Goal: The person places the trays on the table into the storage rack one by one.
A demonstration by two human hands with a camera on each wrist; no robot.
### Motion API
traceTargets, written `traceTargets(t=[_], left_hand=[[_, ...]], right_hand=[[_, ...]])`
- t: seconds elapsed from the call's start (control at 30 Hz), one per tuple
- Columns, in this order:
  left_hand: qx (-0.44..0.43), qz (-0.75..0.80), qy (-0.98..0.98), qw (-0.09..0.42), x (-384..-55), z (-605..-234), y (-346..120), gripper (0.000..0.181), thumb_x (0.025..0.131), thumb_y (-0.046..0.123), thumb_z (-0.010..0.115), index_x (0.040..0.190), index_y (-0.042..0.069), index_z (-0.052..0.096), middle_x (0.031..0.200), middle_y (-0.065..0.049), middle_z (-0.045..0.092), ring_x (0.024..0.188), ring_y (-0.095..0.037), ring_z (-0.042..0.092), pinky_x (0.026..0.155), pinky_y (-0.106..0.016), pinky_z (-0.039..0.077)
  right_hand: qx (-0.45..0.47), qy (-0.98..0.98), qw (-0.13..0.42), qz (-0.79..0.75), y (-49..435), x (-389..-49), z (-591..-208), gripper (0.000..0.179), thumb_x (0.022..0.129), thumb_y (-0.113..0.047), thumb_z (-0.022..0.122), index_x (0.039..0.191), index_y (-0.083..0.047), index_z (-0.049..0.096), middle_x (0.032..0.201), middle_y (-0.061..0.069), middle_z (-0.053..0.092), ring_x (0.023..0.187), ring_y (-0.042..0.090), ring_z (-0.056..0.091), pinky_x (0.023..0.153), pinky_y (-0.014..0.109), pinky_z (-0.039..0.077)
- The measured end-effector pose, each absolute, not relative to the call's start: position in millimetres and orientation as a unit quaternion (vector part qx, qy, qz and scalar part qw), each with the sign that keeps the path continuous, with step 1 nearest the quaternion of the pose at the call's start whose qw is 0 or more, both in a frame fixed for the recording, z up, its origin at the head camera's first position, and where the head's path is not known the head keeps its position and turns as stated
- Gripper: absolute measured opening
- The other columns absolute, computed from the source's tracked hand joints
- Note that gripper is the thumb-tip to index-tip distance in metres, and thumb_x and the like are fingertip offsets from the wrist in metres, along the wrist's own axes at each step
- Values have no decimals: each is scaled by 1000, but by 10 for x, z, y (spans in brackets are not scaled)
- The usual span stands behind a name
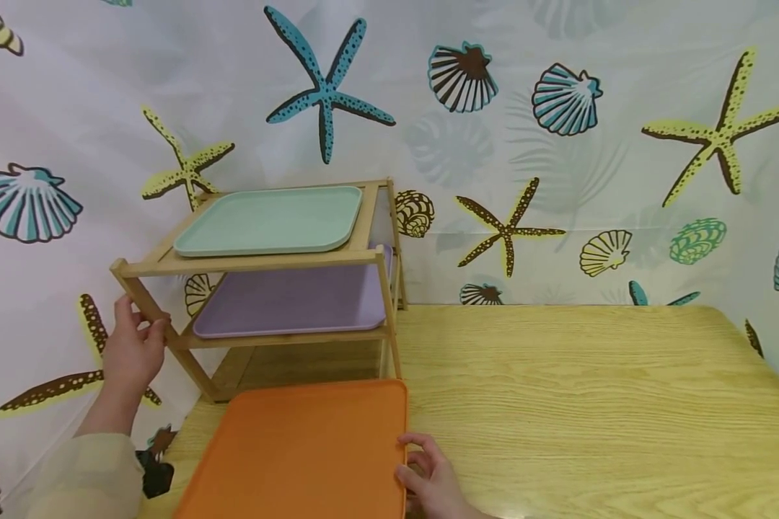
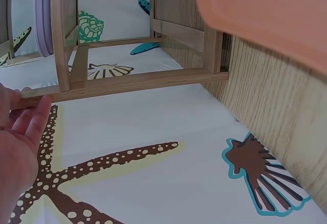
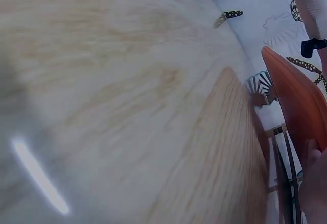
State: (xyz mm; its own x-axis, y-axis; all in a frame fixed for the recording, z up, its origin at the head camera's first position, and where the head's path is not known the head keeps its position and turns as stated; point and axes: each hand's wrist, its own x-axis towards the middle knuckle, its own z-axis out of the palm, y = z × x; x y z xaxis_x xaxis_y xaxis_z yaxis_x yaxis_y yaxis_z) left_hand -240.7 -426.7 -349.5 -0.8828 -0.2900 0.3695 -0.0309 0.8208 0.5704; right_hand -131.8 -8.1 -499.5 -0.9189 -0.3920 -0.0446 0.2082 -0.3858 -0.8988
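Observation:
My left hand (image 1: 133, 342) grips the left front post of a wooden shelf rack (image 1: 266, 263), fingers curled round it at the middle tier; the left wrist view shows the same post (image 2: 127, 87). With my right hand (image 1: 431, 472) I pinch the right edge of an orange tray (image 1: 305, 447), held in front of the rack's lowest tier. In the right wrist view the orange tray (image 3: 296, 96) is seen edge-on above the table. A mint green tray (image 1: 273, 220) lies on the rack's top tier, a purple tray (image 1: 298, 299) on the middle one.
The rack stands at the left back of a wood-grain table (image 1: 591, 404), close to a hanging cloth (image 1: 234, 86) printed with starfish and shells. The cloth also runs along the left side and the right side of the table. A black device sits on my left sleeve (image 1: 91, 476).

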Motion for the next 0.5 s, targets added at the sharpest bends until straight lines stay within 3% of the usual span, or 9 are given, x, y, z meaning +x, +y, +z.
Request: traceTargets(t=[0.27, 0.5], left_hand=[[89, -286, -927, 225, -2414, -3486, -4294, 51, 103, 10, 40, 146, 8, 12, 129, -38, 46, 113, -55, 50, 85, -63, 47], [85, -299, -925, 218, -2412, -3497, -4289, 51, 104, 10, 40, 147, 8, 13, 130, -37, 47, 114, -55, 50, 86, -64, 46]], right_hand=[[-65, 531, 151, -831, -372, -1403, -4928, 40, 95, 5, 53, 132, 6, 37, 95, 6, 57, 75, 15, 61, 52, 23, 53], [-21, 550, 111, -827, -571, -1559, -4991, 36, 93, 7, 54, 128, 3, 43, 89, 5, 55, 70, 13, 55, 50, 21, 44]])
